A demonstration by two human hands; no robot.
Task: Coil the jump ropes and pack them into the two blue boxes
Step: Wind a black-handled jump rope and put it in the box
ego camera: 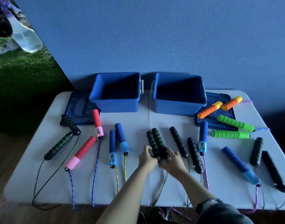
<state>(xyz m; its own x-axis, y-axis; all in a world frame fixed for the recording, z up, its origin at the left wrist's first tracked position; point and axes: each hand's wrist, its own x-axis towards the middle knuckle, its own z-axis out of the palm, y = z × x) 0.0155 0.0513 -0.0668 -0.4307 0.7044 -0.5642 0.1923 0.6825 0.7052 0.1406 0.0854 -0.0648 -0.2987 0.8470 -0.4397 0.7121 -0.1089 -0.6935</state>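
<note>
Two open blue boxes stand side by side at the back of the white table (pixel 138 188), the left box (pixel 115 102) and the right box (pixel 179 105), both with nothing inside. A pair of black handles with green rings (pixel 156 139) lies together in the middle. My left hand (pixel 147 159) grips their near ends from the left. From the right my right hand (pixel 172 160) holds the same ends. Their thin dark rope (pixel 162 186) hangs over the front edge.
Several other jump ropes lie across the table: black-green (pixel 59 146), red-pink (pixel 83 152), blue (pixel 119 141), black (pixel 179 141), blue (pixel 238 164), black (pixel 272 170), green (pixel 232 123), orange (pixel 219 107). Two box lids (pixel 78 109) (pixel 219 115) lie flat beside the boxes. Ropes dangle off the front edge.
</note>
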